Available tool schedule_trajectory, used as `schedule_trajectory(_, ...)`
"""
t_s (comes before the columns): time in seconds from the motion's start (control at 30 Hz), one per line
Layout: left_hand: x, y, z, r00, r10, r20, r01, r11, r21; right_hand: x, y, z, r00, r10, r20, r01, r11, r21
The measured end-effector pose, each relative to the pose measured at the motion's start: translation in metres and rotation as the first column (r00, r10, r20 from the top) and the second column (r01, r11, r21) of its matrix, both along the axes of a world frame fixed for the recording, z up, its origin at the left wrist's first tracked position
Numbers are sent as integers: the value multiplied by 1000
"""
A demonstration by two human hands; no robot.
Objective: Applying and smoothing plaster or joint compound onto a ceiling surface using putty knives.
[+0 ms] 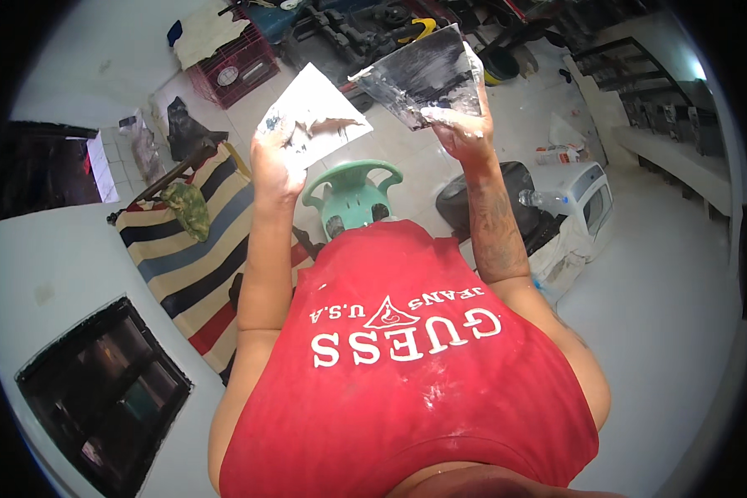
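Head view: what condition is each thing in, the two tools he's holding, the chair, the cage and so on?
Left hand: gripping a putty-smeared flat trowel.
Right hand: gripping a wide scraper, blade coated with white putty.
Green plastic chair: upright, unoccupied.
Red wire cage: on the floor.
Striped cloth: spread out.

Left hand [275,162] holding a flat board [319,108], right hand [465,133] holding a wide trowel [423,75] just right of it, plastic chair [353,195] below between the forearms, striped cloth [187,249] left, possibly a wire cage [236,66] far behind, bottle [544,199] right.
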State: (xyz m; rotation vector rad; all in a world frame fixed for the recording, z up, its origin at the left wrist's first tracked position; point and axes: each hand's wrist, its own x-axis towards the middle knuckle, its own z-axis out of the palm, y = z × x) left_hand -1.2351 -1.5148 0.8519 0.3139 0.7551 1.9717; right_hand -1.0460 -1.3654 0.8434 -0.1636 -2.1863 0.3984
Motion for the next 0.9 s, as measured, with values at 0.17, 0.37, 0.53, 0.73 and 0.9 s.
schedule_trajectory(0.17, 1, -3, -8, 999, 46, 26, -45, 999, -4, -21, -43, 31, 874, 38, -484, -464, 360, -809)
schedule_trajectory(0.37, -27, 0, -48, 999, -37, 6, 37, 999, 2, -70, -19, 28, 910, 225, 348, -92, 928, -360)
schedule_trajectory(0.53, -11, 19, -46, 992, -123, -26, 116, 976, -184, -44, 23, 37, 982, 146, 124, -97, 938, -333)
schedule_trajectory(0.73, -32, -31, -140, 974, -93, 208, 139, 966, -218, -6, 62, 52, 499, -147, -854, -858, 53, -510)
schedule_trajectory(0.9, -15, -44, -117, 963, -186, 192, 233, 937, -261, 37, 112, 152, 453, -746, -489, 785, 594, -179)
